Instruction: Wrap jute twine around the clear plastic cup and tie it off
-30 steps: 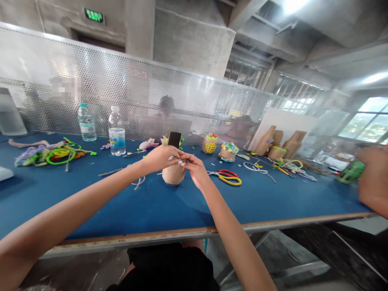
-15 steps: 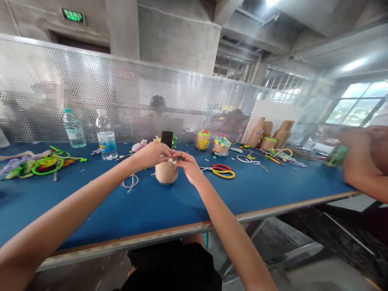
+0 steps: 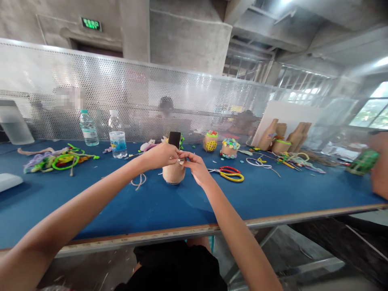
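Note:
A round jar wrapped in tan twine [image 3: 173,174] stands upright on the blue table in front of me. My left hand [image 3: 163,156] is at the jar's upper left side, its fingers bent and pinched together over the rim. From the right, my right hand [image 3: 195,166] meets it, fingertips closed at the same spot. Whatever lies between the fingertips is too small to make out. Just behind the hands a dark-screened phone [image 3: 175,139] is propped up. Scissors [image 3: 230,173] with one red and one yellow handle lie right of my right hand.
Two water bottles [image 3: 117,139] stand at the back left, near a heap of coloured pipe cleaners [image 3: 65,159]. Decorated jars [image 3: 229,148] and twine-wrapped bottles [image 3: 295,139] stand at the back right before a perforated metal screen [image 3: 194,101]. Another person's arm [image 3: 380,169] is at the far right.
The whole view has shifted, so things sit further right, and a white object shows at the left. Both hands keep their pinch at the jar's top, with only slight finger movement.

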Available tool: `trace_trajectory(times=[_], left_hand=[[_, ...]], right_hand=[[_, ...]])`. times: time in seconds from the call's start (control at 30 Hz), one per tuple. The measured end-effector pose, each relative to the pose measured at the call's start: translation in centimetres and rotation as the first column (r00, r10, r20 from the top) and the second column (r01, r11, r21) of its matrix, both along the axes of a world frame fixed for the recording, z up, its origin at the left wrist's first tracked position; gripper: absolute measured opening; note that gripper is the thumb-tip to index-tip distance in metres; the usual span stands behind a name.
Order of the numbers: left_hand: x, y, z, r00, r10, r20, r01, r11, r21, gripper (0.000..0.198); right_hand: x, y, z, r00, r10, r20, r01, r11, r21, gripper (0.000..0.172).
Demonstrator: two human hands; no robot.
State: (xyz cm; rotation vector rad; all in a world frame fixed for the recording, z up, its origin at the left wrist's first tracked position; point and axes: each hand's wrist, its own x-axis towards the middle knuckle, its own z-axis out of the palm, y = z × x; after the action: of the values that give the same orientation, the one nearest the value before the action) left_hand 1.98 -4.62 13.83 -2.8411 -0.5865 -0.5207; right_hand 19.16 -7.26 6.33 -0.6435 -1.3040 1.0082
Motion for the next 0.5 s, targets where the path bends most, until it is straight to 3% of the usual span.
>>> trace_trajectory(times=[0.1,0.5], left_hand=[[-0.11,0.17,0.10,0.998,0.052,-0.018,-0.052,0.998,0.017,0.021],[-0.35,0.68,-0.38,0.999,-0.009,0.043,0.008,0.999,0.032,0.020]], right_hand=[[0.05,0.13,-0.09,1.000,-0.003,0.002,0.003,1.000,-0.001,0.021],[-0.06,-0.17,0.19,0.998,-0.035,0.058,0.035,0.999,0.002,0.016]])
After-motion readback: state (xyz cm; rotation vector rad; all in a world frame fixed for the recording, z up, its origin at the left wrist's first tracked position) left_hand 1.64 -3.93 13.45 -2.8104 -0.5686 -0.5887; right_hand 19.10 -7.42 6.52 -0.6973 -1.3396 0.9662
